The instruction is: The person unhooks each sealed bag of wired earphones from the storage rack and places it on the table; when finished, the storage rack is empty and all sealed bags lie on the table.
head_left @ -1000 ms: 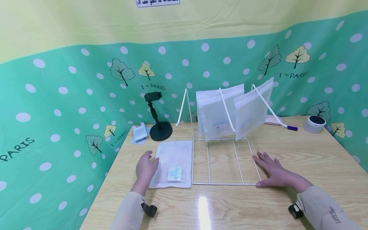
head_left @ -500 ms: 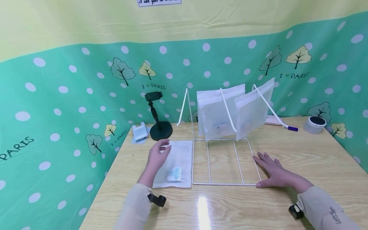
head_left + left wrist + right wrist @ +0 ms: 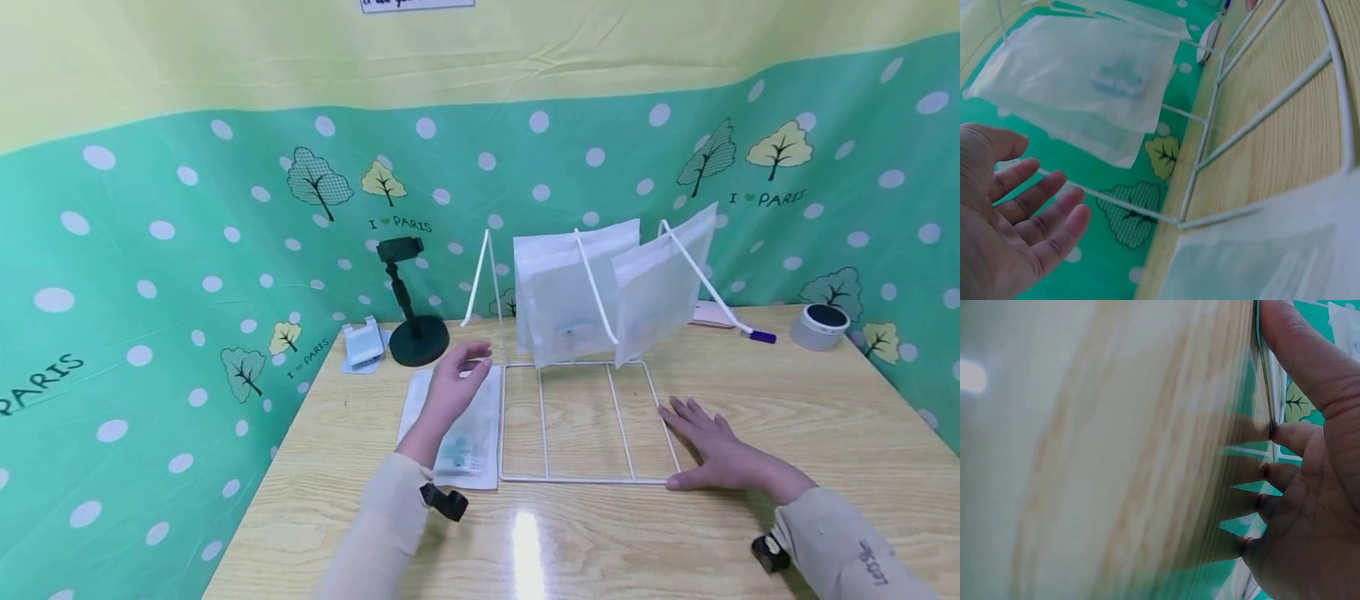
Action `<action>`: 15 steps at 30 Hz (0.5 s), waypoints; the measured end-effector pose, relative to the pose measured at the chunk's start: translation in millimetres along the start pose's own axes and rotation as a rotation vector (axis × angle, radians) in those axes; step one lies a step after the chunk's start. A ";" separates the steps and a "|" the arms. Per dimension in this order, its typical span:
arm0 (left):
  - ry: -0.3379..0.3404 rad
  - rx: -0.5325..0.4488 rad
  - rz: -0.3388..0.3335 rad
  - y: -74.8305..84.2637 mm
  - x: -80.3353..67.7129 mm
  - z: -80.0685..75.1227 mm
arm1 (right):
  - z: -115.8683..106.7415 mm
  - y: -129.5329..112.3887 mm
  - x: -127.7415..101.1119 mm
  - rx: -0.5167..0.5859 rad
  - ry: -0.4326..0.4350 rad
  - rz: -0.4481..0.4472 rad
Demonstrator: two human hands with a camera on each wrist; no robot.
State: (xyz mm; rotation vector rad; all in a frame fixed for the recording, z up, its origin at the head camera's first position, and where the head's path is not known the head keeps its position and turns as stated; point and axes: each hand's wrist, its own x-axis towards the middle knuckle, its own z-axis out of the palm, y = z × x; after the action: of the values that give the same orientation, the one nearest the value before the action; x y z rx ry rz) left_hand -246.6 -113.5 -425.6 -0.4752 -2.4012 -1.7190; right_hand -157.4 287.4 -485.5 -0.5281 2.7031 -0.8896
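A white wire rack lies on the wooden table; its upright dividers hold translucent plastic bags. Another flat bag with a pale blue item inside lies left of the rack. My left hand hovers above that bag, fingers relaxed and spread, holding nothing; the left wrist view shows the hand empty near the rack's corner. My right hand lies flat on the table against the rack's right edge, its thumb along the wire.
A black phone stand and a small white holder stand at the back left. A tape roll and a purple-capped marker lie at the back right. A green dotted cloth wall surrounds the table.
My left hand has risen off the table's left side and moved right and forward over the flat bag toward the rack. The right hand has stayed put.
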 end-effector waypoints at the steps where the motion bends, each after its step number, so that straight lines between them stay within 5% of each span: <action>1: -0.001 -0.004 0.014 1.8 1.8 3.2 | 0.0 0.0 0.2 -0.002 0.001 0.001; 15: -0.068 -0.063 0.065 18.2 23.4 36.9 | 0.6 0.3 0.2 -0.005 0.008 0.000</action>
State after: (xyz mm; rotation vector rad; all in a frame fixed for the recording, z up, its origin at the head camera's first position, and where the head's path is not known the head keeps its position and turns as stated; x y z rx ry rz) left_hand -260.2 -69.5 -414.5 -0.6222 -2.3545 -1.7833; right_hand -157.5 287.2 -486.2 -0.5264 2.7127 -0.8869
